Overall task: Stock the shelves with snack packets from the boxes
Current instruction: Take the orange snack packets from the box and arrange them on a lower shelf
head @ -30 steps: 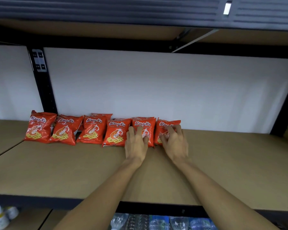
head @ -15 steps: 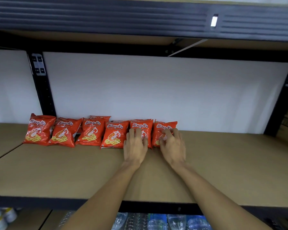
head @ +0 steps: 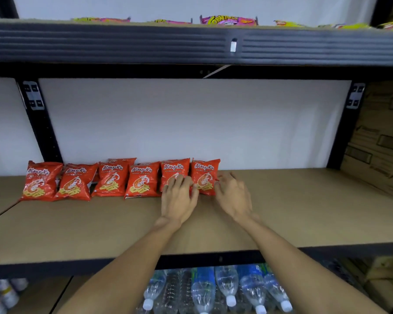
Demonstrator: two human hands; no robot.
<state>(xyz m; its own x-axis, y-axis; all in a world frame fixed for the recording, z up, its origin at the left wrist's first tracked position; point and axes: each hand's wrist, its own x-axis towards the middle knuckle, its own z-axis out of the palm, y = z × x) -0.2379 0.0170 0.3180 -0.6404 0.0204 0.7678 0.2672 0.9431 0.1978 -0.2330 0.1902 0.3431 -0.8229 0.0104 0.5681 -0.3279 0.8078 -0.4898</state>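
Six red snack packets (head: 142, 180) make up the front row at the back of the middle shelf (head: 304, 211) in the head view, leaning against the white rear panel, with at least one more tucked behind them. The row starts by the left upright and ends about mid-shelf; everything to its right is bare board.

My left grip (head: 179, 198) is released: the fingers lie nearly straight on the lower front of the fifth packet (head: 175, 168), pressing it back and not closing round it. My right grip (head: 233, 196) is released too, with loosely bent fingers touching the right edge of the sixth packet (head: 205, 171).

Compared with half a second ago, the right grip has slid off the face of that last packet to its side, so the printed front now shows almost whole, and the two end packets stand straighter and sit tight against each other. I read that as the squaring-up being nearly finished. These two look placed, and neither grip carries stock.

Cardboard boxes (head: 377, 143) stand past the right upright, and water bottles (head: 225, 288) lie on the shelf below. Next I would fetch more packets and carry the row on to the right.
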